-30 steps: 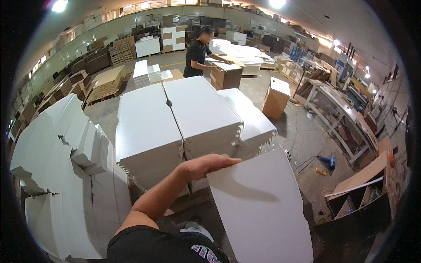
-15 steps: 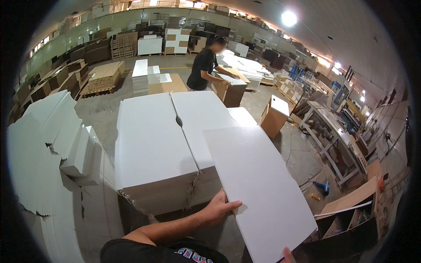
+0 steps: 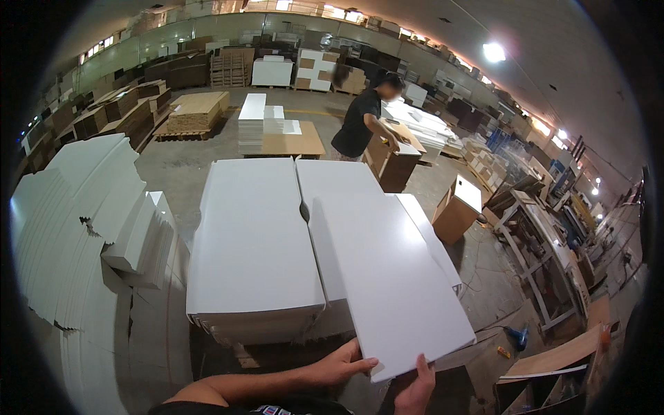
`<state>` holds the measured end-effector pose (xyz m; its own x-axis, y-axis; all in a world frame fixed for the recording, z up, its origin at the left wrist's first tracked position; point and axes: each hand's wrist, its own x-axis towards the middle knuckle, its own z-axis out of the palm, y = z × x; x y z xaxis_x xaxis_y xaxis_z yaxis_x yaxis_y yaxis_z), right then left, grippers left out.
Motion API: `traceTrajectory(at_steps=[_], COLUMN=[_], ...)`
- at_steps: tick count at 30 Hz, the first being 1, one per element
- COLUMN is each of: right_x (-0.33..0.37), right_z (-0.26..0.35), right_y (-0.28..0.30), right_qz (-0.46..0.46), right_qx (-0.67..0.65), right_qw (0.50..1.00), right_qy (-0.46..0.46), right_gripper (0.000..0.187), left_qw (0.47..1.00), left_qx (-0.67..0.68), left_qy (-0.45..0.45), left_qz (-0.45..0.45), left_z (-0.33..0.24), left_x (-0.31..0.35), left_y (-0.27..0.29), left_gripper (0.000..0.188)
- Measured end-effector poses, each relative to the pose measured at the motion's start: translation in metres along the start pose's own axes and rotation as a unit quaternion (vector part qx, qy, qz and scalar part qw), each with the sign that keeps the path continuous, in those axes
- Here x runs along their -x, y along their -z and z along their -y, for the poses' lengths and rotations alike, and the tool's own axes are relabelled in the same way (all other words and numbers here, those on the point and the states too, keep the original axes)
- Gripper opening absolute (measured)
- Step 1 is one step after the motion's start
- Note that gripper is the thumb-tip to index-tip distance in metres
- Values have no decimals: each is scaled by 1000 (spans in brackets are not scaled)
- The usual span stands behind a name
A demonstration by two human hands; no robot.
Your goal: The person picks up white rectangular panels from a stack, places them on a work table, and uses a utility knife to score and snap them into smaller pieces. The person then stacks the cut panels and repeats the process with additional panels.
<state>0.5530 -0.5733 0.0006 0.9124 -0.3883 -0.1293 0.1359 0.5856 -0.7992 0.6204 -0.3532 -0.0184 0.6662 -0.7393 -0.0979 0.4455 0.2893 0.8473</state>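
Note:
A flat white panel (image 3: pixel 398 283) is held between my two hands, its far end reaching over the stacked white boards. My left hand (image 3: pixel 344 362) grips the panel's left edge near its close corner, thumb on top. At the near edge my right hand (image 3: pixel 416 389) holds on too, fingertips over the top face and the rest partly below it. Beyond lies a left stack of white panels (image 3: pixel 252 235) with a notch in its side. Next to it stands a second stack (image 3: pixel 332 178), partly covered by the held panel.
Tall white boards (image 3: pixel 69 235) lean at the left. A co-worker (image 3: pixel 360 121) in black bends over a brown cabinet (image 3: pixel 394 162). Another white-topped cabinet (image 3: pixel 456 207) stands to the right, near a workbench (image 3: pixel 543 256). A blue power tool (image 3: pixel 517 337) lies on the floor.
The panel has moved left and farther out over the stacks. My right hand has come more fully into view at its near edge. The whole view has shifted slightly.

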Motion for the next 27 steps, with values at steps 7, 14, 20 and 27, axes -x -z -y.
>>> traceTrajectory(at_steps=[7, 14, 20, 27], right_x=[-109, -187, -206, -240], right_z=[2, 10, 10, 13], right_y=[0, 26, 72, 82], right_qz=[54, 276, 273, 253], right_qx=[102, 253, 358, 255], right_qw=[988, 896, 858, 918], right_qy=[-103, -240, -247, -168], right_gripper=[21, 38, 54, 50], left_qw=[966, 914, 886, 844], left_qx=[73, 57, 59, 45], left_qy=[-74, -81, -19, -111], left_qz=[-236, -393, -460, -523], left_z=[2, 6, 46, 55], left_x=[-33, -65, -89, -124], left_y=[-38, -43, -54, -55], left_gripper=[44, 54, 51, 49])
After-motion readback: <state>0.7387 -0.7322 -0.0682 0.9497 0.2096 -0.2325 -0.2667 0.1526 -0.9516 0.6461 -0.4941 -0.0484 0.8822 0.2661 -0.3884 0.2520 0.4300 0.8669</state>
